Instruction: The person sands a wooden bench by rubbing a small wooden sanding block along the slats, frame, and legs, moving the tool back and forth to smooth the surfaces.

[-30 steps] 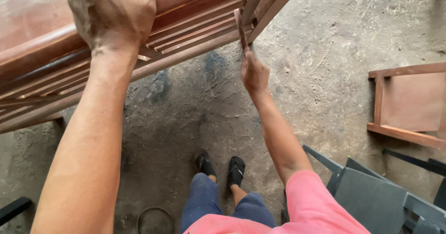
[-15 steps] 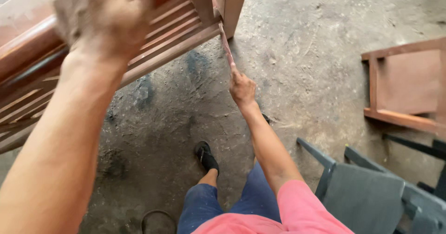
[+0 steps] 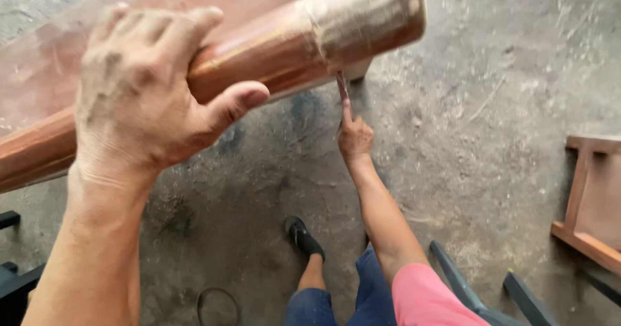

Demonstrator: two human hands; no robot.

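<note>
My left hand (image 3: pixel 145 90) grips a thick round reddish-brown wooden leg (image 3: pixel 304 38) of a piece of furniture, held up close to the camera. Its end is paler and dusty. Behind it lies a broad reddish wooden panel (image 3: pixel 194 2) of the same piece. My right hand (image 3: pixel 354 135) reaches out lower down and pinches a thin narrow strip (image 3: pixel 341 86), whose upper end goes under the leg's end. My legs in blue trousers (image 3: pixel 336 300) and one black shoe (image 3: pixel 301 235) show below.
The floor is rough grey concrete (image 3: pixel 466 106) with dark stains. A brown wooden frame (image 3: pixel 592 203) stands at the right edge. Dark metal chair parts (image 3: pixel 491 287) are at the lower right and another dark piece (image 3: pixel 13 268) at the lower left. A black ring (image 3: pixel 217 306) lies on the floor.
The slatted wooden piece has swung so that its round leg now fills the top of the view. My right hand has stayed on the thin strip while the view shifted.
</note>
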